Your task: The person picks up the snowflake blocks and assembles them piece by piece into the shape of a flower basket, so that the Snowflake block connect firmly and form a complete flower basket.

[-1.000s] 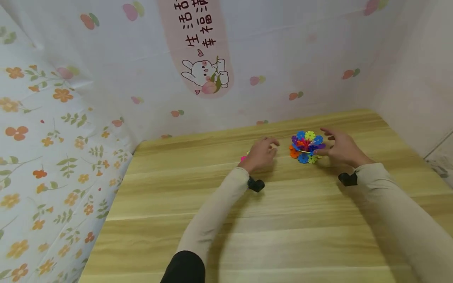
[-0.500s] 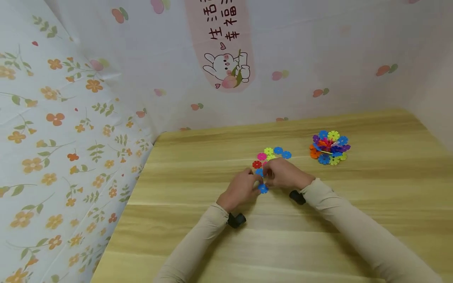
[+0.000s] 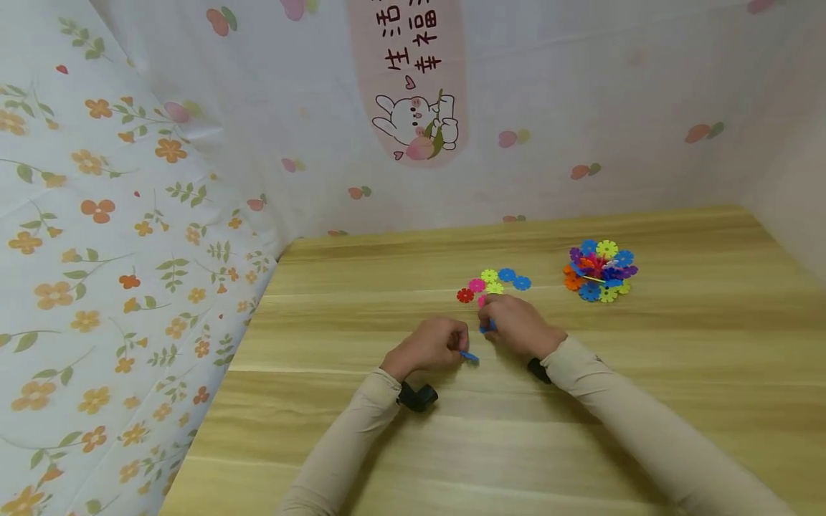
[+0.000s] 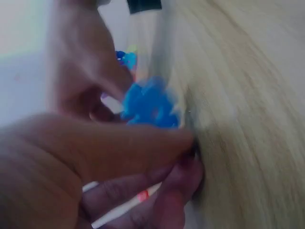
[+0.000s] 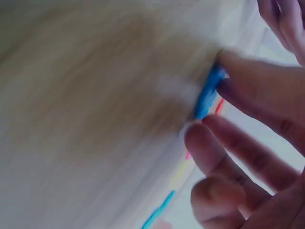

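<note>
My left hand (image 3: 431, 345) pinches a blue notched plastic disc (image 3: 469, 356) just above the wooden table. To its right, my right hand (image 3: 520, 327) holds another blue notched disc (image 3: 488, 327) between thumb and fingers. The right wrist view shows that blue disc (image 5: 209, 91) edge-on near the thumb tip. A blurred blue disc (image 4: 151, 104) appears beyond the left thumb in the left wrist view, close to the right hand. The two discs are apart. My fingers partly cover both.
Loose discs lie behind the hands: red (image 3: 465, 295), pink (image 3: 477, 285), yellow-green (image 3: 490, 275) and blue (image 3: 507, 274). A multicoloured cluster of joined discs (image 3: 600, 272) stands on the table (image 3: 361, 287) to the right. A printed cloth (image 3: 548, 107) hangs behind.
Both hands have come from farther back to the loose discs; the right hand left the cluster. Each has taken a blue disc, and the left hand has since drawn slightly nearer and left.
</note>
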A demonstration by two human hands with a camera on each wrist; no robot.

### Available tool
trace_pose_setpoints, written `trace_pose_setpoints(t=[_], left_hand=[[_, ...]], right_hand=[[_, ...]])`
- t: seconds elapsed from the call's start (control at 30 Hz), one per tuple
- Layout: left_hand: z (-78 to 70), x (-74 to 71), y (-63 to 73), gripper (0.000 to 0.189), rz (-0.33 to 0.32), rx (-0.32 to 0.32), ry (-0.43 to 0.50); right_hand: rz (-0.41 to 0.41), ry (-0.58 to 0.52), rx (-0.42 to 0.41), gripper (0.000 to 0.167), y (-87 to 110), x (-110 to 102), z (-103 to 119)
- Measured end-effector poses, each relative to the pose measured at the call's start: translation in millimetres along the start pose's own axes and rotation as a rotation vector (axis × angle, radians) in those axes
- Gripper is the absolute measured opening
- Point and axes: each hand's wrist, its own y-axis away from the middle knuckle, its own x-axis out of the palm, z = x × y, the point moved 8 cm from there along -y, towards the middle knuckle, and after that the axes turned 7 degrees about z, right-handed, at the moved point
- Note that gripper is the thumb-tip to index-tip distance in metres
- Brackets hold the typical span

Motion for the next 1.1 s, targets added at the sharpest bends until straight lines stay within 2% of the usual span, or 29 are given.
trace_pose_setpoints(t=[0.1,0.23,0.37,0.43,0.53,0.6,0.67,0.83,1.1], left_hand=[[-2.0,2.8,-6.6,0.015,0.025,0.073,0.069],[-4.1,4.2,-8.6,0.015,0.028,0.155,0.180],[-7.2,5.1,-10.7,0.018,-0.002,0.224,0.425],[-8.2,4.2,-12.0,0.020,-0.029,0.247,0.535],[-10.6,1.0,-13.7,0.024,-0.069,0.273,0.604],[-12.9,-0.6,-14.4,0.024,-0.074,0.290,0.614],[-16.6,-0.8,-14.0,0.022,-0.065,0.307,0.606],[-24.9,-0.4,-13.9,0.018,-0.042,0.343,0.556],[-36.4,-2.8,-10.8,0.018,-0.059,0.342,0.411]], right_hand=[[0.015,-0.019,-0.008,0.016,9.1,-3,-4],[0.064,-0.161,-0.016,0.019,16.1,-5,-9],[0.085,-0.372,0.000,0.012,30.1,-7,-18],[0.092,-0.533,0.032,0.009,38.2,-9,-22],[0.078,-0.763,0.088,0.003,47.9,-13,-25],[0.064,-0.883,0.129,0.009,51.9,-15,-26],[0.041,-0.919,0.163,0.014,54.9,-17,-27],[-0.007,-0.939,0.230,0.021,61.4,-18,-31],[-0.033,-0.971,0.258,0.022,67.5,-14,-30]])
